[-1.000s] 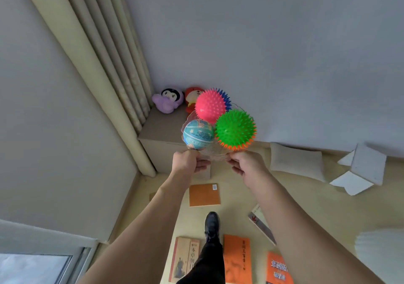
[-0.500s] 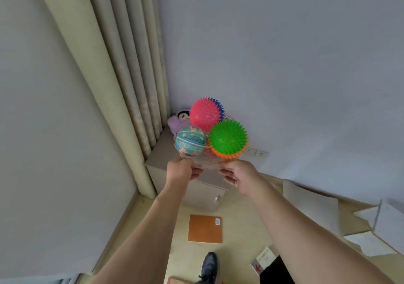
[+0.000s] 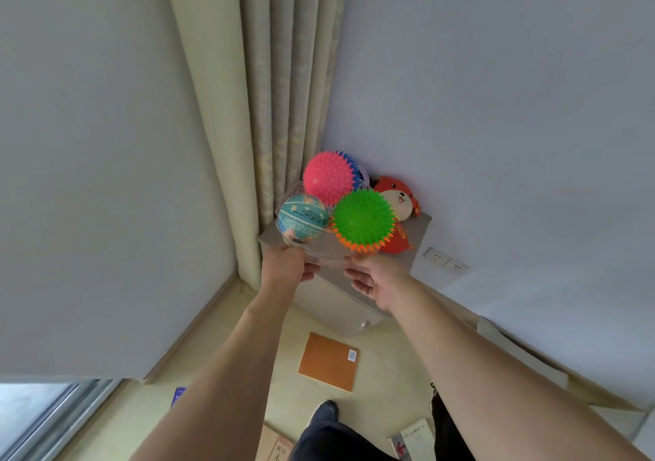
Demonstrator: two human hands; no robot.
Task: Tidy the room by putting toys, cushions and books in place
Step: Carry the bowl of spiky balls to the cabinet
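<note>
A clear plastic bowl (image 3: 328,259) carries a pink spiky ball (image 3: 328,178), a green spiky ball (image 3: 362,220) with orange spikes below, a teal printed ball (image 3: 301,224) and a blue spiky ball (image 3: 349,160) mostly hidden behind the pink one. My left hand (image 3: 285,270) grips the bowl's left rim. My right hand (image 3: 376,278) holds its right rim from below. The bowl hangs over the front edge of a low beige cabinet (image 3: 336,301) in the room's corner. A red plush toy (image 3: 398,198) sits on the cabinet's top by the wall.
Beige curtains (image 3: 283,88) hang left of the cabinet. On the floor lie an orange book (image 3: 329,361), a book (image 3: 413,437) near my legs and another (image 3: 274,446) at the bottom edge. A wall socket (image 3: 444,262) sits right of the cabinet. A white cushion (image 3: 521,354) leans against the right wall.
I have stepped closer to the cabinet, carrying the bowl of balls over its front edge. The red plush has come into view; the purple plush is now hidden behind the balls.
</note>
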